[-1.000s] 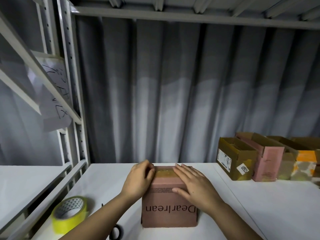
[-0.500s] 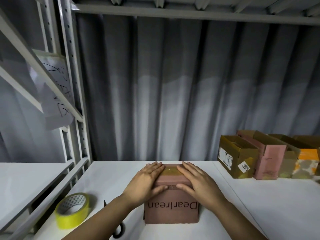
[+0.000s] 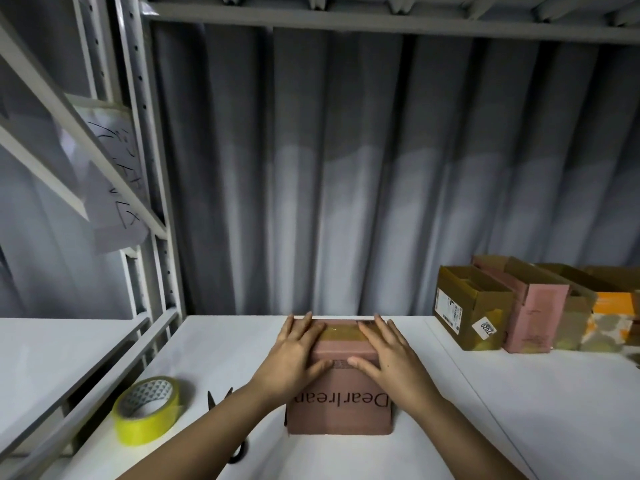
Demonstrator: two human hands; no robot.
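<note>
Both hands lie flat, fingers straight: the left hand (image 3: 292,355) and right hand (image 3: 389,358) press the taped top of the pink cardboard box (image 3: 341,407) standing on the white worktop (image 3: 519,410), near a yellow tape roll (image 3: 147,408).
</note>
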